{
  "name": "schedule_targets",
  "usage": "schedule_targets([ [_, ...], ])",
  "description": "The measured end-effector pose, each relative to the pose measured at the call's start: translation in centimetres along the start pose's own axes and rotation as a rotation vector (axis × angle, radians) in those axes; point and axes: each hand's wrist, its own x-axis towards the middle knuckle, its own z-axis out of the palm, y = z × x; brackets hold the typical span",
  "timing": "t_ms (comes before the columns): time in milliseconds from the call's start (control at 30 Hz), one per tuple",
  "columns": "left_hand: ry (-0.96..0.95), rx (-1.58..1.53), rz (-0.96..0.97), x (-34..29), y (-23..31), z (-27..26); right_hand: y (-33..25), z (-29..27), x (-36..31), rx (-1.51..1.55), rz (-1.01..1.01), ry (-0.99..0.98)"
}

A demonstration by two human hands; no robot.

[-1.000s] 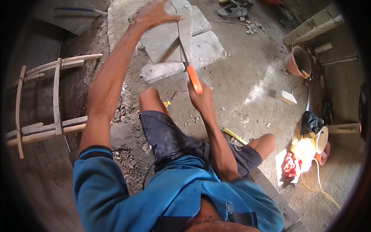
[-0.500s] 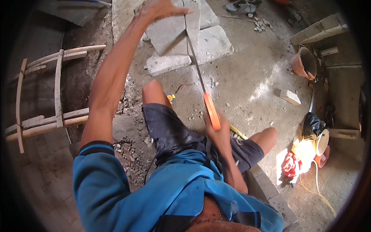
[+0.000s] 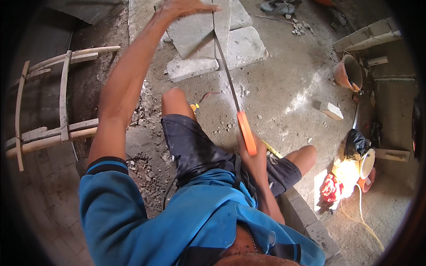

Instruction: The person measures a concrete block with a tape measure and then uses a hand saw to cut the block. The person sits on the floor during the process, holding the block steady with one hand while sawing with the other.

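My right hand (image 3: 254, 153) is wrapped round the orange handle of a handsaw (image 3: 229, 84), low in front of my lap. Its long thin blade points away from me and meets a pale grey lightweight block (image 3: 223, 27) along its left edge. My left hand (image 3: 188, 7) lies over the far part of the blocks with its thumb stretched out toward the blade; the top edge of the view cuts off some of its fingers. Under and beside the sawn block are other pale slabs (image 3: 246, 46) and a broken piece (image 3: 191, 68). Whitish dust lies below the blade.
By my left knee is a small yellow-and-black item (image 3: 194, 107). A wooden ladder-like frame (image 3: 64, 97) lies at left. At right are a bucket (image 3: 347, 73), a block offcut (image 3: 330, 110), a row of blocks (image 3: 366, 35) and bags with a pale cord (image 3: 370, 230). Sandals (image 3: 277, 7) lie far off.
My right hand has drawn the saw slightly back toward me, its handle now lower. My left hand stays at the blocks. The whole view has shifted a little.
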Motion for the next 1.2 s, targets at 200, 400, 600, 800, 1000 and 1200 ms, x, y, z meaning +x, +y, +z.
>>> schedule_targets([
  [200, -0.018, -0.035, 0.069, 1.6, 1.7, 1.2, 0.6, 5.1, 15.5, 0.067, -0.055, 0.095],
  [400, -0.02, 0.001, 0.027, 1.2, 0.6, -0.3, 0.3, -0.4, -3.1, 0.119, 0.101, -0.011],
  [600, 0.005, -0.006, 0.077, 2.1, 3.5, 1.5, 2.0, 4.0, 13.5, -0.014, -0.02, 0.018],
  [800, -0.034, 0.019, 0.053, 2.0, 2.5, 2.2, 1.7, 4.2, 10.5, 0.02, -0.013, -0.022],
  [1000, -0.053, 0.024, -0.038, 1.0, 0.1, -0.5, 0.7, -0.3, -2.0, 0.063, 0.016, -0.01],
  [1200, -0.049, 0.004, 0.001, 2.3, 2.3, 1.4, 0.6, 5.0, 16.7, -0.031, 0.006, 0.008],
])
